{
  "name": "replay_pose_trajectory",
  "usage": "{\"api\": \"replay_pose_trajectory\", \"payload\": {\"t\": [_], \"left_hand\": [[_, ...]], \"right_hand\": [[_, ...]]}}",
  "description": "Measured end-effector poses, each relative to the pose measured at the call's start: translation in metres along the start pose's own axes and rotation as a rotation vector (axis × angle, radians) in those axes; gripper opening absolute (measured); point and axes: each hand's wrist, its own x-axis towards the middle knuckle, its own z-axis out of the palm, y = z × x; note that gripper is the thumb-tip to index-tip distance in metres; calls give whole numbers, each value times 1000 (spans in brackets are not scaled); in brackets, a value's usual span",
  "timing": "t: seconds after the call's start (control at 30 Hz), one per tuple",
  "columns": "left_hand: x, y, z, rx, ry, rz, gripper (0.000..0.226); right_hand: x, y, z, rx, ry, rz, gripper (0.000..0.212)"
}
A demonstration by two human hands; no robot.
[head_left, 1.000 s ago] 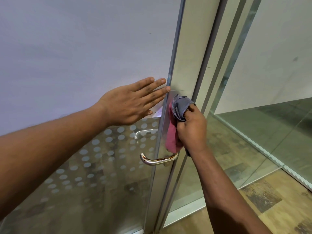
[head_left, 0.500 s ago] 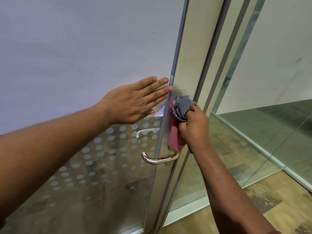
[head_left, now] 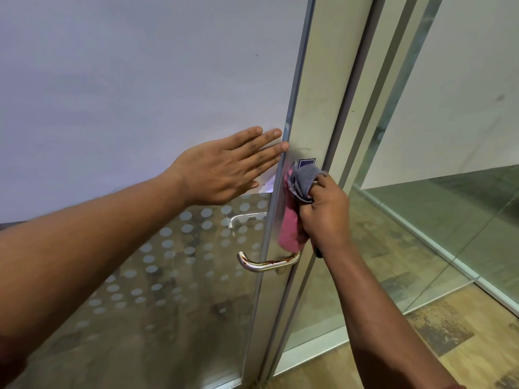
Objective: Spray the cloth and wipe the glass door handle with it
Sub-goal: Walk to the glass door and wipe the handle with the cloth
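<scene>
Since earlier, right hand (head_left: 323, 214), gripping cloth (head_left: 297, 203), rose slightly; handle (head_left: 266, 262) lies horizontally just below it. Left hand (head_left: 224, 169) flat, farther.

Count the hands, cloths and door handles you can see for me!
Hands: 2, left hand flat on the glass door, right hand gripping the cloth
Cloths: 1, the pink and grey cloth
Door handles: 2, near handle, far handle seen through the glass
Total: 5
</scene>
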Motion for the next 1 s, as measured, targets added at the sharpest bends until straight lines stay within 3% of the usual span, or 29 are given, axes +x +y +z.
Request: {"api": "replay_pose_trajectory", "payload": {"t": [0.23, 0.4, 0.7, 0.77, 0.87, 1.0], "left_hand": [[0, 0, -1, -14, -2, -10, 65], [0, 0, 0, -14, -6, -9, 65], [-1, 0, 2, -10, -5, -7, 66], [0, 0, 1, -18, 2, -9, 66], [0, 0, 0, -28, 3, -6, 65], [0, 1, 0, -19, -17, -3, 65]], "right_hand": [[-15, 8, 3, 57, -60, 37, 34], [-7, 11, -5, 160, 72, 53, 24], [-16, 3, 8, -23, -27, 21, 25], [-17, 8, 3, -11, -133, 101, 28], [-12, 25, -10, 40, -182, 421, 6], [-13, 34, -12, 81, -190, 632, 11]]}}
